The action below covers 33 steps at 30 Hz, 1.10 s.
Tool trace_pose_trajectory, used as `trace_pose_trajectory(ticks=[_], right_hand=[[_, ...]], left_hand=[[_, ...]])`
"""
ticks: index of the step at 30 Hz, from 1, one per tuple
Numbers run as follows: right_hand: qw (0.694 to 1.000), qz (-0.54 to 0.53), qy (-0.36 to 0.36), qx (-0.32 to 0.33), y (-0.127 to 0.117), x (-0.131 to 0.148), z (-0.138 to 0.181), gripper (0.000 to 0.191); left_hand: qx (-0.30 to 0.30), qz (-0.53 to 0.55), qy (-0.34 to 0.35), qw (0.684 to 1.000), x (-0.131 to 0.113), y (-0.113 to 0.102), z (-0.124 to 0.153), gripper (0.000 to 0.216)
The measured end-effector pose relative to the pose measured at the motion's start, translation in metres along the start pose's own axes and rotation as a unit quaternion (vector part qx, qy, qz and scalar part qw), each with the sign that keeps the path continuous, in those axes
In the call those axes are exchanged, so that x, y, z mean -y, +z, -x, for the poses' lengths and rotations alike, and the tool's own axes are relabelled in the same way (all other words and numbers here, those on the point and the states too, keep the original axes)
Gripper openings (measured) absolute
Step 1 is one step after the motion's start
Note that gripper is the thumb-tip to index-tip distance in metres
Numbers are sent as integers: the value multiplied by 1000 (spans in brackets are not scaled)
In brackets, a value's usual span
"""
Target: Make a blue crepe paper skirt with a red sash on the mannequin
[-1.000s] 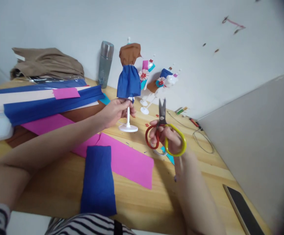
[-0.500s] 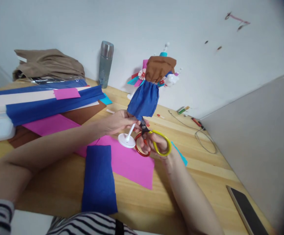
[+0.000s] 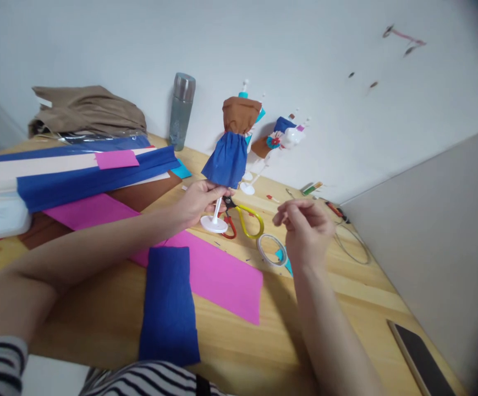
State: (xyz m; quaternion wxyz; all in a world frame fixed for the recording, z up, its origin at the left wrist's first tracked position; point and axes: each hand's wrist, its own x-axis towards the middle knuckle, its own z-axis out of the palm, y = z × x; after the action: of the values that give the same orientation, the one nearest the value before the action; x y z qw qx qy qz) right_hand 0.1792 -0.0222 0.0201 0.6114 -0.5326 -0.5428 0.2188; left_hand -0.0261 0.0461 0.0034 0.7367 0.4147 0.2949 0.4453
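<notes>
Blue paper skirt hides the top of the stand (image 3: 216, 212) of the mannequin (image 3: 230, 143), so the left hand (image 3: 199, 199)'s grip there is partly covered; its fingers close on the pole. Half a second ago the right hand (image 3: 305, 231) held the scissors (image 3: 242, 220); now they lie on the surface (image 3: 346, 308) just right of the stand's base, and that hand hovers empty, fingers loosely curled, above the tape ring (image 3: 272, 250).

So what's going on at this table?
A person is dressing a small mannequin in crepe paper: brown top, blue skirt. The left hand holds its white stand under the skirt. The right hand hovers empty, fingers curled, above a tape ring. The scissors lie on the wooden table beside the stand. Pink and blue paper sheets lie in front.
</notes>
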Motion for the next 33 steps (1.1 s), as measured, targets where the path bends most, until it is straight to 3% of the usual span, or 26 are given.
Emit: trace_pose_trajectory(ticks=[3, 6, 10, 16, 22, 26, 29, 31, 33], right_hand=[[974, 153, -80, 148, 5, 16, 15, 12], [937, 270, -167, 147, 17, 14, 26, 8], [922, 321, -157, 149, 32, -5, 32, 17], [930, 265, -136, 214, 42, -23, 33, 48], [927, 303, -122, 185, 34, -31, 20, 59], [924, 346, -106, 120, 11, -31, 0, 46], [944, 314, -68, 75, -7, -21, -13, 34], [963, 236, -46, 122, -16, -10, -17, 36], [963, 167, -40, 207, -23, 4, -18, 39]], left_hand=[[-16, 1, -5, 1000, 2, -2, -2, 9], [-42, 3, -1, 999, 1, -2, -2, 12], [-56, 0, 1, 998, -3, 0, -1, 17], [-44, 8, -1, 999, -4, 5, 5, 14], [-16, -14, -14, 1000, -7, 2, 3, 12], [-16, -26, -4, 1000, -14, -3, 0, 10], [22, -37, -20, 999, -22, -6, 0, 16], [51, -50, -34, 997, -25, -7, 1, 19], [65, -65, -37, 995, -26, -7, 3, 21]])
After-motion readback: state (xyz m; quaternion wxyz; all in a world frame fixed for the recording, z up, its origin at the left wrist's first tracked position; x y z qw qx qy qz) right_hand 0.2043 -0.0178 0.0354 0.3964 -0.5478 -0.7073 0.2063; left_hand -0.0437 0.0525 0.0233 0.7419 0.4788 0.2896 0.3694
